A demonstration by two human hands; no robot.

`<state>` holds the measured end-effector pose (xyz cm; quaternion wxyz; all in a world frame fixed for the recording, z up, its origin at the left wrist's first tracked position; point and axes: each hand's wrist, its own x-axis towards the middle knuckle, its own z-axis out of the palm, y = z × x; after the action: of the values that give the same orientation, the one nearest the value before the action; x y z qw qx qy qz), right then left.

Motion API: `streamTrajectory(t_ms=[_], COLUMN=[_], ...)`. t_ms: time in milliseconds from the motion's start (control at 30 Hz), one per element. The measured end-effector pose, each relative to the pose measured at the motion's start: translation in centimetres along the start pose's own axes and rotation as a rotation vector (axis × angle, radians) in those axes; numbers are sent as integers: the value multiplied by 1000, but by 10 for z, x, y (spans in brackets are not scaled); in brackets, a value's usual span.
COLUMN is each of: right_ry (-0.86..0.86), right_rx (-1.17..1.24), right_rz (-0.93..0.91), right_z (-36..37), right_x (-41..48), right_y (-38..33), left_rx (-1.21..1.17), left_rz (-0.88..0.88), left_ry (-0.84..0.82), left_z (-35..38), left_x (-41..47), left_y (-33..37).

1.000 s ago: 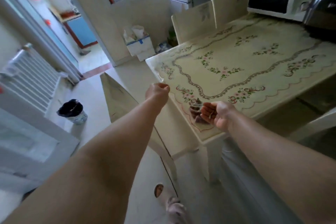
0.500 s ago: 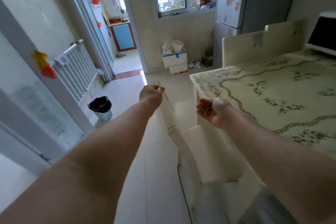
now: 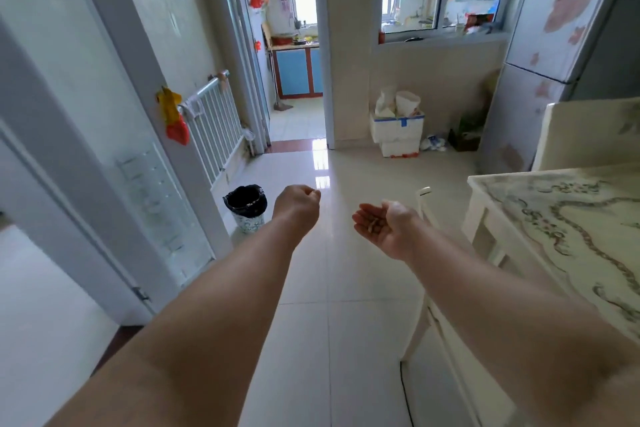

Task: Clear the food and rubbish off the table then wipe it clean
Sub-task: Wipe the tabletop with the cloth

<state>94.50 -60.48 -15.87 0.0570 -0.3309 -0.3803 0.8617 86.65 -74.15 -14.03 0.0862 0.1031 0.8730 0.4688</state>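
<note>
Carrying scraps [image 3: 372, 226] level in the upturned, loosely cupped right hand [image 3: 389, 232] to avoid spilling, left hand [image 3: 298, 204] fisted, contents unseen, bin [image 3: 248, 225] just left of it.

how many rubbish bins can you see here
1: a bin with a black liner on the floor beside the white door frame, left of the left hand. Others may be hidden.

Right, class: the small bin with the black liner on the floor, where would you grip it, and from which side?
Grip the bin by its rim, from above on the room side: it stands upright, mouth open, with the door frame close on its other side.
</note>
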Motion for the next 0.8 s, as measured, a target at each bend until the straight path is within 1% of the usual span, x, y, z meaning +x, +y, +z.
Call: streamTrajectory(t_ms=[200, 333, 467, 567, 667, 800], right_ry=[-15, -19, -26, -16, -19, -22], right_rx=[-62, -89, -97, -106, -128, -163], right_rz=[69, 93, 114, 145, 188, 200], right_z=[54, 81, 111, 131, 158, 196], right_x=[70, 134, 221, 283, 343, 409], right_y=[18, 14, -3, -22, -42, -69], left_rx=[23, 31, 48, 64, 58, 35], left_rz=[-67, -105, -118, -146, -229, -272], left_ry=[38, 38, 66, 47, 51, 97], left_z=[-31, -39, -37, -32, -31, -41], left_x=[62, 124, 210, 271, 338, 410], left_y=[-42, -59, -66, -66, -67, -77])
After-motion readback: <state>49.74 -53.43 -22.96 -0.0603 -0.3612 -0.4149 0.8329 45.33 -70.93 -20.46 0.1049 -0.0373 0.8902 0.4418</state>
